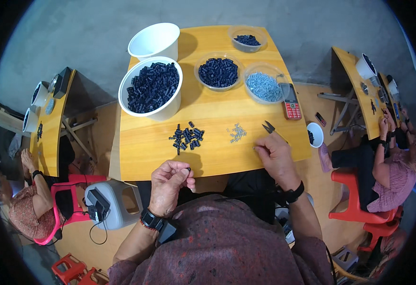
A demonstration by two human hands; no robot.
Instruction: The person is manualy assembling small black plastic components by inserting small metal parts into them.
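Observation:
My left hand (170,183), at the table's near edge, pinches a small black plastic piece (188,169) between thumb and fingertips. To the right, my right hand (277,156) is above the table edge with thumb and forefinger pressed together; whatever is between them is too small to make out. Just beyond its knuckles show the dark, parted tips of a small hand tool (268,127), its rear partly hidden by the hand. A loose heap of black plastic pieces (187,137) lies ahead of my left hand. Nearer my right hand is a scatter of small silvery screw-like parts (237,133).
Along the yellow table (141,159) stand a white tub (171,107) of black pieces, another white tub (153,40), two clear bowls of black parts, and a clear bowl of silvery parts (263,84). A red phone (292,107) lies at right. People sit at side tables.

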